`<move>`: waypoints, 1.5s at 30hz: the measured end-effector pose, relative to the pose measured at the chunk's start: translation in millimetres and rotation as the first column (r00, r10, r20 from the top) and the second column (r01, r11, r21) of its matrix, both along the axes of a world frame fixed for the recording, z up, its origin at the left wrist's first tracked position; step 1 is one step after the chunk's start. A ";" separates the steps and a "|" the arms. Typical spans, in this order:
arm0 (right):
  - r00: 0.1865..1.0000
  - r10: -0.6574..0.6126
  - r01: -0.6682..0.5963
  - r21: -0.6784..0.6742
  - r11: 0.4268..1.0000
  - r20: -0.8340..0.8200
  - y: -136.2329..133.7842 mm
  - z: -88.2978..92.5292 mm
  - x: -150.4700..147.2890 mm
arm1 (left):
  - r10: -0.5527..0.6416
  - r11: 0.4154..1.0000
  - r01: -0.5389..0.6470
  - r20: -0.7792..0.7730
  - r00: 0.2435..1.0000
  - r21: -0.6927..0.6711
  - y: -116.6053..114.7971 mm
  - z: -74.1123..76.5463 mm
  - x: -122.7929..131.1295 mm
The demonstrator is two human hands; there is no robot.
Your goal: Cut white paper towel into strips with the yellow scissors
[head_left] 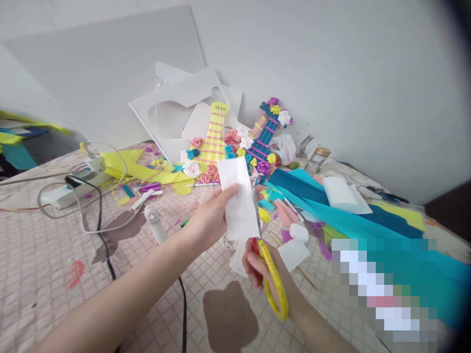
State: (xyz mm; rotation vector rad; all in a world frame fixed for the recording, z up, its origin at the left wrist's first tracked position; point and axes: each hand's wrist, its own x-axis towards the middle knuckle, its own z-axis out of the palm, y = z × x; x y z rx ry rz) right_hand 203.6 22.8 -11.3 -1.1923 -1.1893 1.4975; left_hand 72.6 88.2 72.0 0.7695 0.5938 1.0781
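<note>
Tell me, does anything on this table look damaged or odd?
Yes. The grid-patterned tabletop has a jagged brown patch at the near edge of the view and another brown patch on the left. They look worn or torn, since the pattern breaks off there. A red smear at far left looks stray too.

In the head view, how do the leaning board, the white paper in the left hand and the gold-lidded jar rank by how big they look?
1. Leaning board, by far
2. White paper in the left hand
3. Gold-lidded jar
</note>
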 end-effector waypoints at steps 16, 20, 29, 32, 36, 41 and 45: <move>0.999 -0.029 0.031 -0.024 0.999 0.046 0.6 3.5 -5.5 | 0.048 0.997 -0.043 -0.080 0.996 0.060 -3.1 0.1 1.4; 0.999 -0.025 0.025 0.002 1.000 0.043 2.2 1.9 -6.3 | 0.048 0.998 -0.044 -0.088 0.995 0.047 -3.2 0.4 1.5; 0.998 -0.032 0.032 0.001 0.999 0.054 0.9 1.8 -6.4 | 0.056 0.998 -0.055 -0.084 0.995 0.020 -3.6 0.9 1.7; 0.999 -0.026 0.026 -0.002 1.000 0.040 0.2 2.0 -6.7 | 0.057 0.998 -0.056 -0.083 0.995 0.009 -3.4 1.5 1.4; 0.998 -0.031 0.033 -0.024 0.999 0.061 -0.3 1.1 -6.0 | 0.057 0.998 -0.056 -0.065 0.996 0.015 -2.4 1.0 1.3; 0.997 -0.033 0.033 -0.010 0.999 0.067 -0.1 -1.4 -5.6 | 0.067 0.998 -0.066 -0.037 0.997 0.016 -1.7 -1.0 1.7; 0.997 -0.037 0.038 -0.010 0.999 0.069 -0.5 -1.0 -6.2 | 0.064 0.998 -0.063 -0.040 0.997 0.022 -2.4 -0.4 1.3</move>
